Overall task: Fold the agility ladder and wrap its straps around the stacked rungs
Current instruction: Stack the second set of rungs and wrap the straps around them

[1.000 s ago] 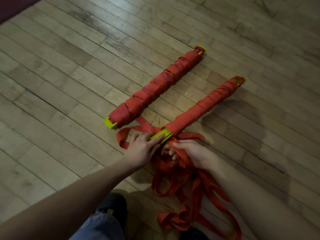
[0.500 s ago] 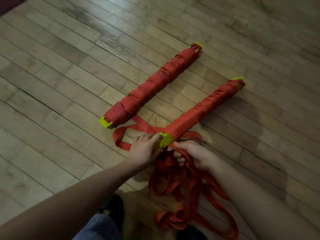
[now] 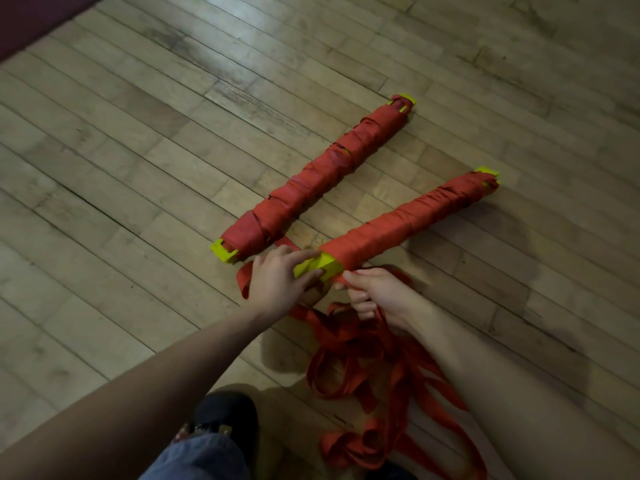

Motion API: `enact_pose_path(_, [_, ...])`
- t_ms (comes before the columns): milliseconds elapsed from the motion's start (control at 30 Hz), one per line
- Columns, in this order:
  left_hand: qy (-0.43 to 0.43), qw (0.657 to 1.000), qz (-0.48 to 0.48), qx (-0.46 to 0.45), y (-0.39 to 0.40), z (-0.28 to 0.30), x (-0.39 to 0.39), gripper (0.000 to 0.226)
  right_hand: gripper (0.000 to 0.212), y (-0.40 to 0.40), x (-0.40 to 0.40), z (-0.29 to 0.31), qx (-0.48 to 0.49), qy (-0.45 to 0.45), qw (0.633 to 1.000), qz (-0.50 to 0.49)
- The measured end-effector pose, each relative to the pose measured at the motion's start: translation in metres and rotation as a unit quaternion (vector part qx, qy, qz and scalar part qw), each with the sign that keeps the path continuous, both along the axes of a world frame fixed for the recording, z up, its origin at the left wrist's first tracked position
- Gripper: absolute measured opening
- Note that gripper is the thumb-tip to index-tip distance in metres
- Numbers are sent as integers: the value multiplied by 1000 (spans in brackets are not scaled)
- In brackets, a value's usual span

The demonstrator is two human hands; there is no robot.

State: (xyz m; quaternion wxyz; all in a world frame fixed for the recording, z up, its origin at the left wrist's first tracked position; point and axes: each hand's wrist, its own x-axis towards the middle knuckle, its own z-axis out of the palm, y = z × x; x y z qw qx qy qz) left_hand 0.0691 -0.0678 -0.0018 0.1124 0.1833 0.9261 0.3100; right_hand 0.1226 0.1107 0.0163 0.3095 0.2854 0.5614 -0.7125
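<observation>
Head view looks down on a worn wooden plank floor (image 3: 145,188), where two long bundles of yellow plastic rungs wrapped in red webbing lie side by side: the far bundle (image 3: 322,181) and the near bundle (image 3: 412,220). A tangle of loose red straps (image 3: 381,368) trails toward the person. The left hand (image 3: 280,282) presses the near bundle's yellow end (image 3: 317,266); the right hand (image 3: 377,296) clenches strap. Best to keep tension, laying each turn flat and snug.

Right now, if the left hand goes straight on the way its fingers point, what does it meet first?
Probably the red wrapping of the nearer bundle; the left hand already touches its yellow rung end.
</observation>
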Motion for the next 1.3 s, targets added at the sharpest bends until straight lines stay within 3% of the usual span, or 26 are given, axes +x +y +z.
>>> enact_pose_path(200, [61,997,46,-29,-7,11,-19,33,30,-21,-17,11,19,48,999,5])
enact_pose_path(367, [48,997,56,-9,-16,11,-30,42,29,-27,-24,19,16,64,997,41])
enact_pose_path(567, [130,982,-12,-135,-18,1,-28,55,21,-29,-17,12,-13,33,999,-20])
enact_pose_path(767, [63,986,-45,-150,-24,-25,-10,67,15,-28,-9,9,-63,-34,996,-50])
enact_pose_path(1000, [60,993,4,-98,-33,-26,0,37,18,-25,-5,10,-83,-55,994,-51])
enact_pose_path(1200, [55,994,-70,-58,-27,-22,11,44,17,-25,0,6,-78,-58,994,-51])
enact_pose_path(1300, [38,993,-106,-37,-26,-22,25,28,20,-20,4,5,-69,-70,994,-37])
